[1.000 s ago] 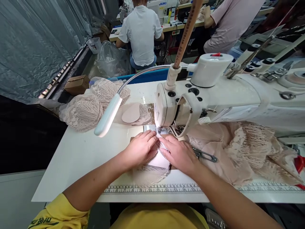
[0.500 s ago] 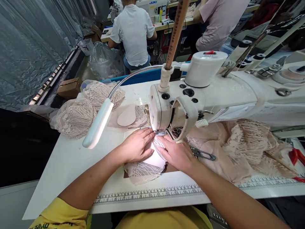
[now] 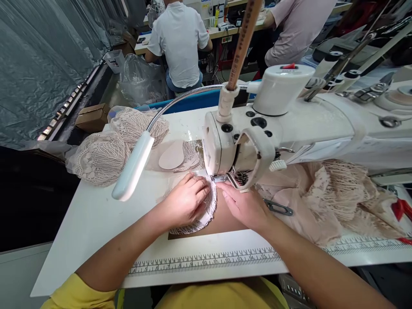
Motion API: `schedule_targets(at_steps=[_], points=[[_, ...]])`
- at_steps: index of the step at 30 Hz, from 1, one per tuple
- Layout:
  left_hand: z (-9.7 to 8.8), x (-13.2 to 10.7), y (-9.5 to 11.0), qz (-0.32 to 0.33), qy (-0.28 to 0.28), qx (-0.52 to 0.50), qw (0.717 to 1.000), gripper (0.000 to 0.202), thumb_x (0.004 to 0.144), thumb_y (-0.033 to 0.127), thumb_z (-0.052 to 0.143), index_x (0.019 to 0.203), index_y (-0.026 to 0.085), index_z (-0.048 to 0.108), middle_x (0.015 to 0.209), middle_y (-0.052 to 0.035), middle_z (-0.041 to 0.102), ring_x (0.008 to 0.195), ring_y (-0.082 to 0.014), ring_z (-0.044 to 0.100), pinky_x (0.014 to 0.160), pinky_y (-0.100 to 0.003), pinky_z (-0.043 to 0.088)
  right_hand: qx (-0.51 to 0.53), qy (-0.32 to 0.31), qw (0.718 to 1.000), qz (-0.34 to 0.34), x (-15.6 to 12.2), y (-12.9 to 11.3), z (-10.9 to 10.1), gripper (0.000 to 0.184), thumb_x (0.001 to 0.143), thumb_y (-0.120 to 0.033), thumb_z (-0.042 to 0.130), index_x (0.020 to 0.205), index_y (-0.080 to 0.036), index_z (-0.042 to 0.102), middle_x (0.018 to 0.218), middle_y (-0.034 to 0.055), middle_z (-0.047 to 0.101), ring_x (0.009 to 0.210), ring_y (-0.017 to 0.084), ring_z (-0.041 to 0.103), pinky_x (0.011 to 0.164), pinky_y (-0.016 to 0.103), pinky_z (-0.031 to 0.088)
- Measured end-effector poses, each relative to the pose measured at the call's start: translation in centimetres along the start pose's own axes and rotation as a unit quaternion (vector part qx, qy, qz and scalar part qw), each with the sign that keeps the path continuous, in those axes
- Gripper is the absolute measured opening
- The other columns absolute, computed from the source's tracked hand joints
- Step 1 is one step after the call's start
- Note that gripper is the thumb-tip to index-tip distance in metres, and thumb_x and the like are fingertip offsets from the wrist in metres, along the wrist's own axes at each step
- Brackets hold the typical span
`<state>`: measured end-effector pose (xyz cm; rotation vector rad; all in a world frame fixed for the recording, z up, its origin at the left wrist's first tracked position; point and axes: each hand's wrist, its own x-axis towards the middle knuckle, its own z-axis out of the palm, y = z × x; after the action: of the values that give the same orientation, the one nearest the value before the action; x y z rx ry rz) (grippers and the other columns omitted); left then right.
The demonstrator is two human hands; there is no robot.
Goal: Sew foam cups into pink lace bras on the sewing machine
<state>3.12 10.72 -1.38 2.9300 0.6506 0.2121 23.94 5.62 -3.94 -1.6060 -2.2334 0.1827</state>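
Observation:
A small piece of beige lace with a pale pad under it (image 3: 206,214) lies on the white table (image 3: 96,214) in front of the sewing machine (image 3: 257,141). My left hand (image 3: 185,201) lies flat on top of this lace piece, fingers spread and pressing it down. My right hand (image 3: 246,206) rests flat beside it to the right, fingertips at the lace edge just below the presser foot (image 3: 220,178). Neither hand grips anything.
A gooseneck lamp (image 3: 133,165) hangs over the table's left part. Lace pieces (image 3: 103,156) pile at the far left, a larger lace heap (image 3: 328,197) on the right. Thread snips (image 3: 278,209) lie by my right hand. A ruler strip (image 3: 206,259) runs along the front edge. Two people sit at machines behind.
The lace piece has turned and slid left and up toward the presser foot under my left hand. Its lower flap no longer hangs toward the ruler. Brown surface now shows beneath my right hand.

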Motion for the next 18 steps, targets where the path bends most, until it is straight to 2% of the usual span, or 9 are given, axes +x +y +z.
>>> schedule_targets(at_steps=[5, 8, 11, 18], points=[[0.9, 0.0, 0.4, -0.007, 0.021, -0.023, 0.999, 0.033, 0.089, 0.023, 0.046, 0.118, 0.009, 0.056, 0.108, -0.0162, 0.06, 0.102, -0.0279, 0.053, 0.095, -0.047, 0.042, 0.014, 0.003, 0.999, -0.051, -0.1, -0.4, 0.0, 0.034, 0.087, -0.01, 0.043, 0.104, -0.02, 0.071, 0.091, 0.0057, 0.069, 0.078, 0.017, 0.058, 0.069, 0.027, 0.043], [1.0, -0.1, 0.3, -0.014, 0.026, -0.035, 0.999, 0.034, 0.089, 0.022, 0.047, 0.12, 0.01, 0.055, 0.107, -0.0159, 0.06, 0.103, -0.028, 0.054, 0.092, -0.047, 0.044, 0.008, 0.008, 0.998, -0.064, -0.3, -0.4, 0.2, 0.035, 0.087, -0.009, 0.043, 0.106, -0.021, 0.07, 0.086, 0.004, 0.068, 0.072, 0.016, 0.055, 0.065, 0.027, 0.04], [0.9, -0.2, 0.1, -0.02, 0.032, -0.051, 0.998, 0.035, 0.09, 0.025, 0.048, 0.122, 0.011, 0.054, 0.109, -0.0166, 0.06, 0.106, -0.0286, 0.054, 0.092, -0.047, 0.045, 0.004, 0.006, 0.998, -0.066, -0.3, -0.2, 0.5, 0.038, 0.086, -0.008, 0.043, 0.11, -0.022, 0.069, 0.087, 0.0031, 0.067, 0.07, 0.015, 0.053, 0.063, 0.027, 0.039], [1.2, -0.1, -0.2, -0.032, 0.038, -0.016, 0.999, 0.037, 0.092, 0.028, 0.045, 0.122, 0.008, 0.055, 0.114, -0.0179, 0.059, 0.107, -0.0296, 0.054, 0.093, -0.047, 0.044, -0.029, -0.004, 0.999, -0.037, 0.0, -0.2, 1.0, 0.033, 0.085, -0.009, 0.045, 0.101, -0.022, 0.071, 0.098, 0.0035, 0.069, 0.077, 0.016, 0.056, 0.066, 0.027, 0.042]])
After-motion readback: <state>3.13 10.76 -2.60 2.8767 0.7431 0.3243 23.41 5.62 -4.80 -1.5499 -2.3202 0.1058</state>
